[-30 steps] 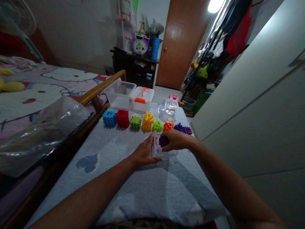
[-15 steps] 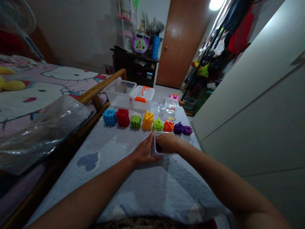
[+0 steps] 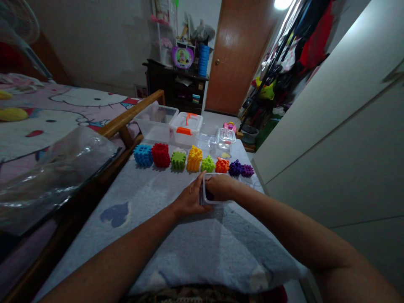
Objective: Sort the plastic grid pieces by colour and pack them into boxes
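around and inside a clear, square-rimmed plastic box (image 3: 217, 203), the hands (image 3: 189, 200) curl

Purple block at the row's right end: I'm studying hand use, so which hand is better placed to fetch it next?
Probably the right hand: it is nearer the purple block, while the left hand holds the clear container.

Forearms (image 3: 131, 253) converging, the left hand (image 3: 191, 198) cups with thumb spread from fingers; the right hand (image 3: 222, 187) is curled, fingertips hidden.
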A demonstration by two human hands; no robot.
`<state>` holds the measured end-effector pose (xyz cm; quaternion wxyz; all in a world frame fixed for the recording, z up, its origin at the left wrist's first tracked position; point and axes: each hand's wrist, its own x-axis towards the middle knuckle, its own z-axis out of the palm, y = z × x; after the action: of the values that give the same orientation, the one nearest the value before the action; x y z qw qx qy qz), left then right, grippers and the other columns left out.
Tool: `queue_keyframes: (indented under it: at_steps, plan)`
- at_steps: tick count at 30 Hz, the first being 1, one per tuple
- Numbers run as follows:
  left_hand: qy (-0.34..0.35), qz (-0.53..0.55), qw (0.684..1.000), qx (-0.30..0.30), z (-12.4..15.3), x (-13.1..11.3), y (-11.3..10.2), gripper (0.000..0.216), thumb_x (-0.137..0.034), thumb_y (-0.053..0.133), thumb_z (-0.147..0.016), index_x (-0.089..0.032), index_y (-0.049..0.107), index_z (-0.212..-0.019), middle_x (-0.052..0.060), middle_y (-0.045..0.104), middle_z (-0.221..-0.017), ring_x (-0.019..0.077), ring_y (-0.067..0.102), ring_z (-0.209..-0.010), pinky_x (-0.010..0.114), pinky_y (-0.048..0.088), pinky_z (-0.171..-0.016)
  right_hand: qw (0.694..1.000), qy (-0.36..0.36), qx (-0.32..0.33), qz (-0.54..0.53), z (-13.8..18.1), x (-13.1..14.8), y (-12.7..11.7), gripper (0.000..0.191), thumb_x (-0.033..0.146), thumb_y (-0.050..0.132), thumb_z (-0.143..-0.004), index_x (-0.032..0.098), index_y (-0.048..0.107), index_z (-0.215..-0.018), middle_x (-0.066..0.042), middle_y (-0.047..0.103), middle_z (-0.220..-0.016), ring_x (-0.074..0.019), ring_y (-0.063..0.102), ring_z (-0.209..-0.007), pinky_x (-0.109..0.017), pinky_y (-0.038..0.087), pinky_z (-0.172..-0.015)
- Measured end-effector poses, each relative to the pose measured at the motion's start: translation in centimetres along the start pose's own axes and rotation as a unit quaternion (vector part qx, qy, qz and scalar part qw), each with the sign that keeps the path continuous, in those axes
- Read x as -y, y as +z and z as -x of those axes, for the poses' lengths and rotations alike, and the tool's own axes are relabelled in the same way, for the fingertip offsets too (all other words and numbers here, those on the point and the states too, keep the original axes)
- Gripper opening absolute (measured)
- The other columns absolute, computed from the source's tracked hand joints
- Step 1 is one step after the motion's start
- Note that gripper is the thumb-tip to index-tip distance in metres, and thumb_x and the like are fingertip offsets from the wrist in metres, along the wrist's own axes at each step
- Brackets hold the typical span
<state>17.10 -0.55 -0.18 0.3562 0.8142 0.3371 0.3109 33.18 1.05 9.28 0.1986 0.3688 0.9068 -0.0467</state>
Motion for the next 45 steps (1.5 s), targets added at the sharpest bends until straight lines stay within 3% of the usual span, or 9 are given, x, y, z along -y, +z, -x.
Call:
queue_keyframes:
  at_steps: [12,16,25,28,31,35,39,41,45]
  plan:
    - [-0.002,-0.001,1.000,-0.004,-0.1,0.2,0.2,0.126,-0.042,0.084,-0.059,-0.021,0.004,-0.154,0.019,0.043,-0.147,0.0379,0.042,-0.136,0.057,0.035,-0.112,0.999,-0.033,0.027,-0.025,0.0,-0.5,-0.6,0.043,0.028,0.058,-0.084,0.003,0.062,-0.119,-0.020,0.071,-0.111,-0.0267,0.070,-0.094,-0.032,0.051,-0.077]
    - [-0.008,0.000,1.000,-0.002,-0.1,0.2,0.1,0.127,-0.043,0.085,-0.059,-0.021,0.003,-0.153,0.019,0.043,-0.146,0.0383,0.043,-0.135,0.057,0.035,-0.111,0.999,-0.022,0.045,-0.019,0.4,-0.4,-1.0,0.054,0.024,0.063,-0.081,0.002,0.054,-0.130,-0.020,0.070,-0.114,-0.0267,0.070,-0.094,-0.032,0.051,-0.074]
    - [-0.005,0.007,1.000,0.002,-0.1,-0.1,-0.1,0.125,-0.040,0.084,-0.061,-0.024,0.002,-0.154,0.019,0.044,-0.145,0.0390,0.044,-0.134,0.059,0.036,-0.110,0.999,-0.005,0.049,-0.024,0.5,-0.6,-0.5,0.054,0.020,0.061,-0.080,0.004,0.052,-0.131,-0.019,0.071,-0.110,-0.0272,0.070,-0.094,-0.032,0.051,-0.076]
    - [0.000,0.001,1.000,-0.003,-0.1,0.2,0.0,0.127,-0.042,0.084,-0.060,-0.024,0.001,-0.154,0.020,0.039,-0.149,0.0406,0.040,-0.137,0.061,0.034,-0.111,0.998,0.014,0.034,-0.057,1.2,-0.4,-1.2,0.064,0.017,0.063,-0.079,0.006,0.045,-0.139,-0.018,0.071,-0.111,-0.0268,0.069,-0.096,-0.032,0.051,-0.077]
    - [0.002,-0.002,1.000,-0.003,0.0,0.3,0.0,0.126,-0.044,0.084,-0.060,-0.021,0.003,-0.154,0.022,0.037,-0.150,0.0410,0.039,-0.138,0.061,0.034,-0.111,0.995,0.032,0.010,-0.097,2.9,-0.5,-2.8,0.055,0.010,0.059,-0.080,0.011,0.052,-0.134,-0.016,0.070,-0.116,-0.0247,0.068,-0.103,-0.031,0.050,-0.083]
    - [-0.015,0.006,1.000,0.003,0.0,-0.2,0.0,0.124,-0.045,0.084,-0.061,-0.019,0.005,-0.153,0.023,0.044,-0.144,0.0389,0.045,-0.134,0.059,0.038,-0.109,0.978,0.057,-0.108,-0.167,6.5,-3.7,-4.4,0.038,0.014,0.057,-0.085,0.017,0.061,-0.123,-0.010,0.070,-0.117,-0.0197,0.065,-0.105,-0.029,0.048,-0.091]
    - [-0.026,0.003,1.000,-0.002,0.1,-0.4,-0.1,0.124,-0.039,0.085,-0.060,-0.024,0.005,-0.153,0.020,0.047,-0.143,0.0385,0.047,-0.132,0.061,0.037,-0.108,0.938,0.216,-0.209,-0.171,9.3,-9.6,-2.6,0.033,0.017,0.055,-0.087,0.017,0.062,-0.120,-0.010,0.070,-0.112,-0.0205,0.065,-0.100,-0.033,0.049,-0.089]
    - [-0.030,0.002,1.000,-0.006,0.1,-0.4,-0.1,0.122,-0.038,0.085,-0.060,-0.026,0.007,-0.153,0.020,0.048,-0.142,0.0383,0.049,-0.131,0.061,0.037,-0.108,0.935,0.272,-0.180,-0.136,9.9,-12.2,-0.5,0.042,0.022,0.064,-0.083,0.015,0.060,-0.124,-0.014,0.064,-0.125,-0.0260,0.059,-0.115,-0.038,0.044,-0.099]
    - [-0.034,0.006,0.999,-0.010,0.1,-0.2,0.0,0.121,-0.038,0.085,-0.060,-0.024,0.009,-0.153,0.019,0.049,-0.141,0.0367,0.052,-0.128,0.057,0.041,-0.105,0.927,0.358,-0.049,-0.097,9.4,-14.5,3.9,0.083,0.034,0.079,-0.067,0.016,0.046,-0.141,-0.018,0.044,-0.148,-0.0385,0.040,-0.135,-0.048,0.035,-0.107]
